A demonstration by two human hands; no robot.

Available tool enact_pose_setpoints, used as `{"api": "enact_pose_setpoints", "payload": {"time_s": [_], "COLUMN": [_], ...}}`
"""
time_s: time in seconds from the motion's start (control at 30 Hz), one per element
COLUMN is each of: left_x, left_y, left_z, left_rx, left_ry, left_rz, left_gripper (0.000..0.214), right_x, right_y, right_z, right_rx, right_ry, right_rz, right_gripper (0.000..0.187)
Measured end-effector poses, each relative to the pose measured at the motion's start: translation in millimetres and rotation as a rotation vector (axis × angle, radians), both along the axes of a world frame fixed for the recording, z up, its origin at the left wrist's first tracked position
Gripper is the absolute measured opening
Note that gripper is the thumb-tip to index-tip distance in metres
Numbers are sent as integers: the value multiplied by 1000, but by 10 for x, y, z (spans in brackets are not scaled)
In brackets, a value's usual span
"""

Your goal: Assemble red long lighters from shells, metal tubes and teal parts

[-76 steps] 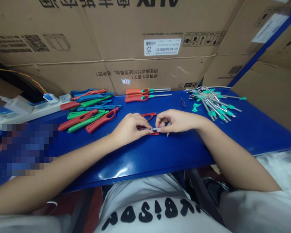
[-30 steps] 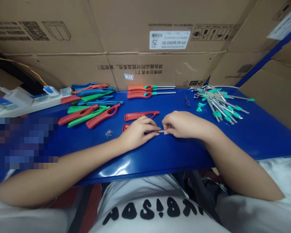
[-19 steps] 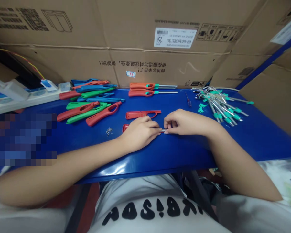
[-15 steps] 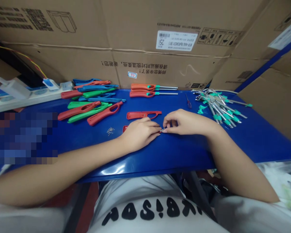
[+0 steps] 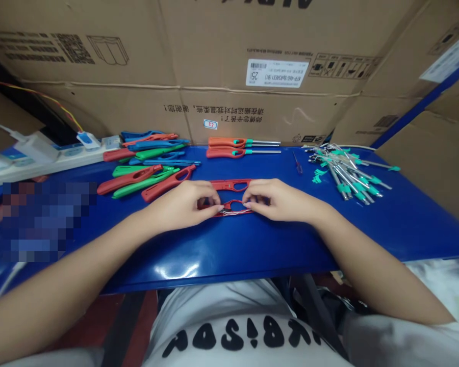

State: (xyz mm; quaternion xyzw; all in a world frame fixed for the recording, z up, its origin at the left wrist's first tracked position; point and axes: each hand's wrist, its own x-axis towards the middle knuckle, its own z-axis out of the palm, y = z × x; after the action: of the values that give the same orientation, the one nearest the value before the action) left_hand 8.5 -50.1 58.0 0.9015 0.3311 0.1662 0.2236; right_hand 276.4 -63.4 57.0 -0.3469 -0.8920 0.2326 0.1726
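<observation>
A red lighter half-shell [image 5: 236, 202] with an open trigger loop lies on the blue table, thin pale wires [image 5: 235, 212] running along its near side. My left hand [image 5: 187, 204] has its fingers curled and its thumb pressed at the shell's left part. At its right end my right hand [image 5: 275, 200] pinches with thumb and forefinger. Both hands cover the shell's ends. Just behind lies a second red half-shell [image 5: 229, 185], its left end hidden by my left hand.
Red, green and blue shells [image 5: 153, 179] are heaped at the left. Two assembled lighters [image 5: 225, 152] lie at the back. Metal tubes with green parts [image 5: 348, 173] form a pile at the right, near a small screwdriver [image 5: 298, 164]. Cardboard [image 5: 214, 76] walls the rear; a power strip [image 5: 65, 158] stands left.
My left hand has slid left along the near shell, uncovering its loop and wires. It now hides the small metal pins that showed at the left. My right hand stays by the shell's right end.
</observation>
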Motion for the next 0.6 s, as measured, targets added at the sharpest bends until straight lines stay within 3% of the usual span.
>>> {"api": "enact_pose_setpoints", "payload": {"time_s": [0.17, 0.4, 0.6], "left_x": [-7, 16, 5], "left_y": [32, 15, 0], "left_z": [-98, -161, -131], "left_rx": [-15, -25, 118], "left_ry": [3, -43, -110], "left_rz": [-74, -21, 29], "left_gripper": [16, 12, 19], "right_x": [-68, -81, -63], "right_y": [-7, 4, 1], "right_z": [-93, -105, -68], "right_rx": [-25, -69, -119], "right_ry": [3, -36, -4], "right_rz": [57, 63, 29], "right_gripper": [8, 7, 13]}}
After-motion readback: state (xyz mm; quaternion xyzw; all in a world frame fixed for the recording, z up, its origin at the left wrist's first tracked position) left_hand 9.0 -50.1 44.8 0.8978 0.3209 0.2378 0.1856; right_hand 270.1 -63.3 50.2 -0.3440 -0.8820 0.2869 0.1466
